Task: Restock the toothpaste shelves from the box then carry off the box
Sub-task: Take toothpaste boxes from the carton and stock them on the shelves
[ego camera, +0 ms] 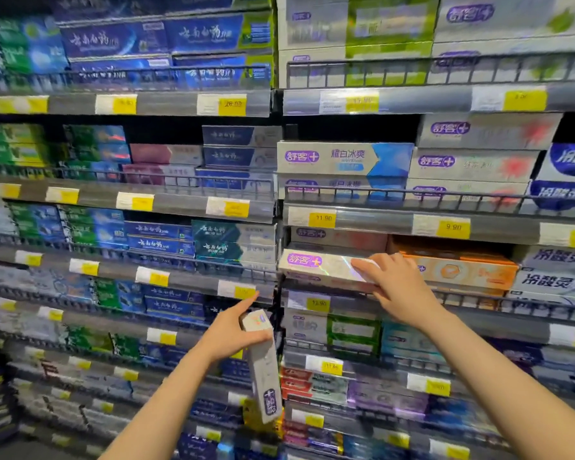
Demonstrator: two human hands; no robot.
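**Both hands loaded, one carton going onto the shelf**

Right hand [395, 280] grips the right end of a silver toothpaste carton with a purple logo [322, 267], fingers curled over its top edge and thumb under, as the carton lies level at the front of a shelf stack. Left hand [233, 330], at about seven o'clock from the right, holds a second silver carton [263, 366] near its upper end; this one hangs nearly upright, its purple logo at the bottom, with the index finger pointing up toward the shelf edge.

These cartons look light and stiff, thin card with a glossy, holographic face, so probably a little slippery and easy to dent at the corners. An end grip across the narrow faces, as both hands have now, seems the safest hold for sliding one in.

Counted: two cartons in hand. At twelve o'clock from the shelved carton sits one more purple-logo carton [339, 236]. At three o'clock lies an orange carton stack [458, 268]; its number I cannot tell. A yellow price tag [318, 304] sits just below, at six o'clock. Neighbouring stock is too blurred to count. No supply box is in view.
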